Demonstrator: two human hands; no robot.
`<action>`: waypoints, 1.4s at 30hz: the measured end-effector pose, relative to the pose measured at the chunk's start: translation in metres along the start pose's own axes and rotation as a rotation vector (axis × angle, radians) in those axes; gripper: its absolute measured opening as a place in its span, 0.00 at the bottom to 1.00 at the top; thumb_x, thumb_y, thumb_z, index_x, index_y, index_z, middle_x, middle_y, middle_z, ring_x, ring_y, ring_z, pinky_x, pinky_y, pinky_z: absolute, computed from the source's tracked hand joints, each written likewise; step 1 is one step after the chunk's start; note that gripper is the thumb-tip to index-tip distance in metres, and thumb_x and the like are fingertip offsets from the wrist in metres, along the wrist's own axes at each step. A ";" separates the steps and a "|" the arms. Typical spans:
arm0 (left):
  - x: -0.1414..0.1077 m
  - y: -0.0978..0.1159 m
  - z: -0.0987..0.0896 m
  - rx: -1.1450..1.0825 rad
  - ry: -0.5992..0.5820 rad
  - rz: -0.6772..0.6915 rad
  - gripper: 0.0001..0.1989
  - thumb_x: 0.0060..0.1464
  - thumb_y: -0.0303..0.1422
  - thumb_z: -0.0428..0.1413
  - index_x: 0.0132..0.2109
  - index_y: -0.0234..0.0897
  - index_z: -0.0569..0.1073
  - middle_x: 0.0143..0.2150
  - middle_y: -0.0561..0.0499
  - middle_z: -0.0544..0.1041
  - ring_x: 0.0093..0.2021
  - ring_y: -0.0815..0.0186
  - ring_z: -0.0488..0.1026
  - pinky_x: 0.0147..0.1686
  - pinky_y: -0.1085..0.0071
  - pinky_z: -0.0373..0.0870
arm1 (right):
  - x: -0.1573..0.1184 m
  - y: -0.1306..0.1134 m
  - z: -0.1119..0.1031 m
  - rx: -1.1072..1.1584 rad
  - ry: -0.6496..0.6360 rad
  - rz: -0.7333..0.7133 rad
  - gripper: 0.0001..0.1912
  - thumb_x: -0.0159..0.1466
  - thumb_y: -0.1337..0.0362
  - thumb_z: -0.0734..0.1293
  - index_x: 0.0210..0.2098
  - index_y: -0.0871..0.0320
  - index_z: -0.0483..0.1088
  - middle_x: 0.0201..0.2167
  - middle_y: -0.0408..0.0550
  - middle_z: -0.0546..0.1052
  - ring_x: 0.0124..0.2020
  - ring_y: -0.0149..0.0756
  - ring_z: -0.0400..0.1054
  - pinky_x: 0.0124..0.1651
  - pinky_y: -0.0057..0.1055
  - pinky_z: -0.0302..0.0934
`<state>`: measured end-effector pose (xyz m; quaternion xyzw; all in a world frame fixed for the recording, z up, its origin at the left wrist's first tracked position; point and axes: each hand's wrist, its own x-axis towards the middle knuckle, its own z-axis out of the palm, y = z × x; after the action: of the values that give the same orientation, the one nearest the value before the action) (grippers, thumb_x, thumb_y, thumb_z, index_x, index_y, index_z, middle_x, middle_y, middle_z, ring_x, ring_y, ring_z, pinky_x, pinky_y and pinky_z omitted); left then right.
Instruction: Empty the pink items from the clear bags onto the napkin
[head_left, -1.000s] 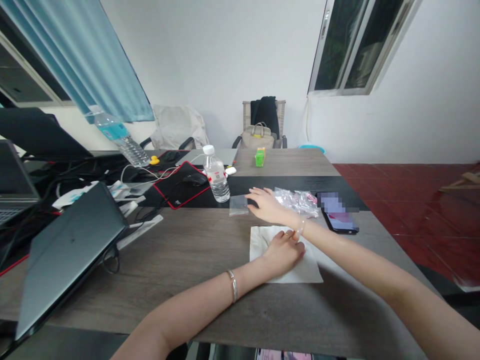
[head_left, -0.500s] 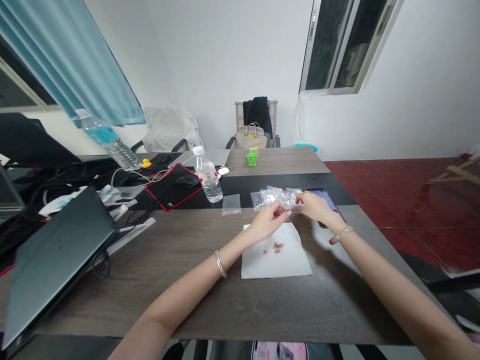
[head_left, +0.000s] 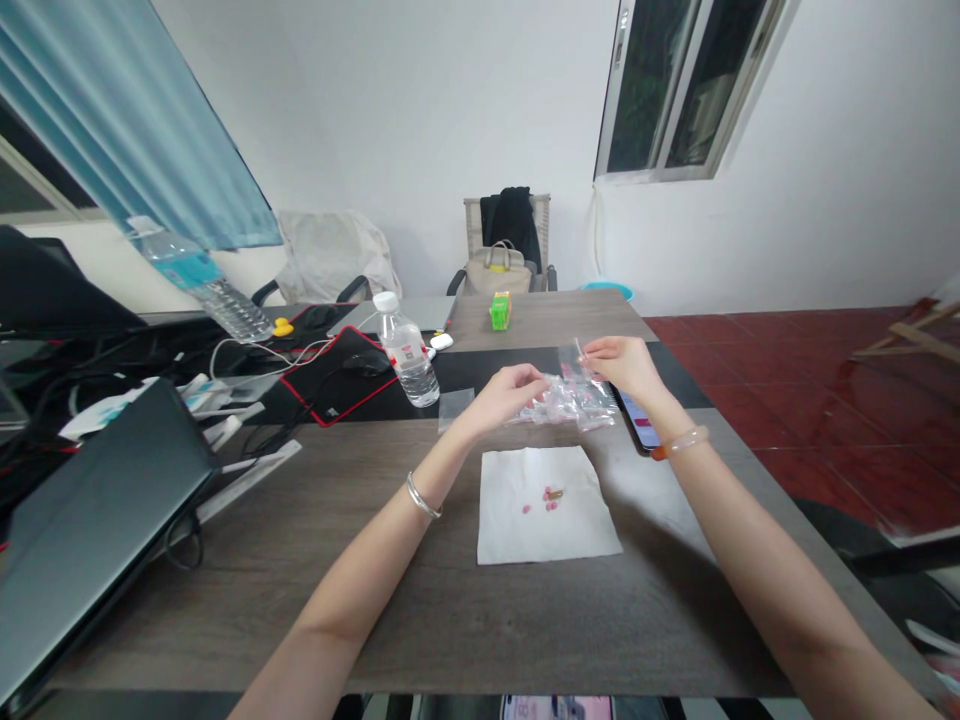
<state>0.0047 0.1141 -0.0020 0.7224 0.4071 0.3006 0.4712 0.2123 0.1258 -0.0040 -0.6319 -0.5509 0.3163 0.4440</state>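
My right hand (head_left: pixel 624 368) pinches a small clear plastic bag (head_left: pixel 572 362), raised above the right part of a pile of similar bags (head_left: pixel 559 402). At the pile's left side is my left hand (head_left: pixel 508 398), its fingers bent and pressed together. Whatever lies between those fingertips is too small to make out. A single flat bag (head_left: pixel 454 408) lies left of that hand, partly behind it. Nearer to me, a white paper sheet (head_left: pixel 525 545) carries several pink pills (head_left: pixel 552 506) and a brownish capsule (head_left: pixel 556 494).
A phone (head_left: pixel 639 425) lies by my right wrist. Left of the bags stands a water bottle (head_left: pixel 407 350), with a black mouse pad (head_left: pixel 341 380) behind it. A dark laptop (head_left: pixel 112 540) takes up the left side. A green toy block (head_left: pixel 500 311) sits farther back.
My hands have moved apart: the left one shifted left, the right one rose slightly with a small bag that now stands up from the pile. The phone shows more fully.
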 end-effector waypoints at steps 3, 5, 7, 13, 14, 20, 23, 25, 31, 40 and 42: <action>-0.004 0.001 -0.006 -0.001 -0.031 0.066 0.11 0.54 0.37 0.56 0.34 0.32 0.71 0.27 0.55 0.70 0.27 0.72 0.65 0.28 0.75 0.61 | -0.012 -0.010 0.008 0.341 -0.148 0.059 0.09 0.47 0.71 0.74 0.28 0.61 0.74 0.24 0.48 0.79 0.24 0.33 0.72 0.29 0.29 0.69; -0.007 0.005 -0.010 -0.013 -0.072 0.108 0.12 0.53 0.39 0.57 0.34 0.32 0.71 0.26 0.55 0.69 0.26 0.73 0.64 0.27 0.75 0.60 | -0.021 -0.017 0.014 0.454 -0.223 0.094 0.11 0.43 0.70 0.77 0.25 0.60 0.74 0.23 0.46 0.78 0.24 0.31 0.72 0.31 0.29 0.71; -0.011 0.010 -0.014 -0.004 -0.107 0.131 0.14 0.53 0.40 0.58 0.33 0.31 0.71 0.25 0.56 0.69 0.25 0.74 0.63 0.25 0.76 0.57 | -0.028 -0.022 0.019 0.510 -0.281 0.127 0.12 0.42 0.68 0.78 0.24 0.60 0.75 0.23 0.46 0.78 0.25 0.30 0.72 0.32 0.28 0.71; -0.015 0.014 -0.019 0.070 -0.108 0.133 0.17 0.52 0.42 0.59 0.26 0.32 0.68 0.21 0.56 0.67 0.21 0.75 0.60 0.22 0.76 0.53 | -0.038 -0.027 0.025 0.621 -0.488 0.181 0.12 0.45 0.65 0.79 0.28 0.62 0.77 0.28 0.49 0.80 0.28 0.30 0.74 0.36 0.28 0.72; -0.015 0.012 -0.019 0.076 -0.111 0.124 0.17 0.52 0.43 0.59 0.26 0.32 0.68 0.20 0.56 0.67 0.21 0.75 0.60 0.22 0.76 0.53 | -0.038 -0.026 0.025 0.624 -0.528 0.187 0.12 0.45 0.66 0.78 0.29 0.62 0.77 0.28 0.49 0.80 0.29 0.31 0.74 0.37 0.29 0.72; -0.015 0.007 -0.022 0.108 -0.165 0.083 0.19 0.51 0.45 0.60 0.26 0.34 0.67 0.20 0.55 0.71 0.21 0.73 0.66 0.22 0.76 0.57 | -0.038 -0.025 0.023 0.595 -0.645 0.182 0.14 0.46 0.68 0.77 0.33 0.62 0.76 0.28 0.47 0.79 0.27 0.30 0.74 0.34 0.28 0.71; -0.016 0.007 -0.023 0.106 -0.189 0.085 0.18 0.49 0.43 0.61 0.26 0.33 0.67 0.21 0.55 0.71 0.22 0.73 0.66 0.23 0.77 0.56 | -0.040 -0.029 0.022 0.553 -0.656 0.151 0.15 0.44 0.69 0.77 0.32 0.61 0.75 0.25 0.44 0.78 0.23 0.27 0.72 0.30 0.25 0.69; -0.016 0.009 -0.024 0.069 -0.220 0.086 0.17 0.49 0.42 0.61 0.26 0.33 0.67 0.22 0.55 0.72 0.23 0.73 0.66 0.24 0.77 0.57 | -0.041 -0.032 0.022 0.543 -0.655 0.150 0.15 0.44 0.70 0.77 0.31 0.60 0.73 0.25 0.42 0.77 0.23 0.27 0.71 0.29 0.24 0.68; -0.018 0.014 -0.026 -0.015 -0.314 0.062 0.14 0.50 0.40 0.60 0.28 0.33 0.68 0.22 0.54 0.73 0.25 0.71 0.70 0.28 0.74 0.62 | -0.043 -0.031 0.024 0.530 -0.598 0.187 0.17 0.43 0.70 0.77 0.30 0.60 0.69 0.22 0.41 0.76 0.23 0.28 0.71 0.27 0.23 0.67; -0.022 0.017 -0.032 0.014 -0.379 0.079 0.15 0.51 0.39 0.61 0.27 0.33 0.67 0.22 0.56 0.72 0.25 0.73 0.67 0.27 0.76 0.61 | -0.046 -0.036 0.023 0.576 -0.652 0.236 0.21 0.43 0.70 0.78 0.33 0.60 0.68 0.24 0.45 0.78 0.26 0.32 0.75 0.32 0.27 0.71; -0.022 0.019 -0.032 -0.009 -0.395 0.067 0.15 0.50 0.39 0.61 0.27 0.33 0.68 0.24 0.54 0.75 0.27 0.72 0.70 0.30 0.74 0.64 | -0.045 -0.035 0.022 0.572 -0.660 0.227 0.22 0.42 0.70 0.78 0.35 0.60 0.68 0.24 0.45 0.78 0.26 0.32 0.75 0.32 0.27 0.71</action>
<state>-0.0266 0.1042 0.0260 0.7785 0.2810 0.1702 0.5348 0.1695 0.0864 0.0145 -0.4056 -0.4805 0.6872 0.3638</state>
